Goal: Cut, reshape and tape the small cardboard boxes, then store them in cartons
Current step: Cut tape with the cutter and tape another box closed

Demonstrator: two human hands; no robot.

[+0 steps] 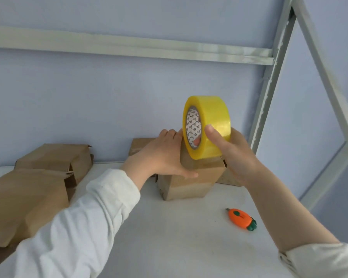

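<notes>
Head view | taping step — right hand [237, 157] grips roll [211, 127], left hand [163, 155] fingers flat, pressing tape [187, 162] on box [189, 187] | next, likely: draw tape across, then cut.

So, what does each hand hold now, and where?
The right hand grips the tape roll, thumb on its outer band, a finger inside the core. The left hand presses the small box.
</notes>
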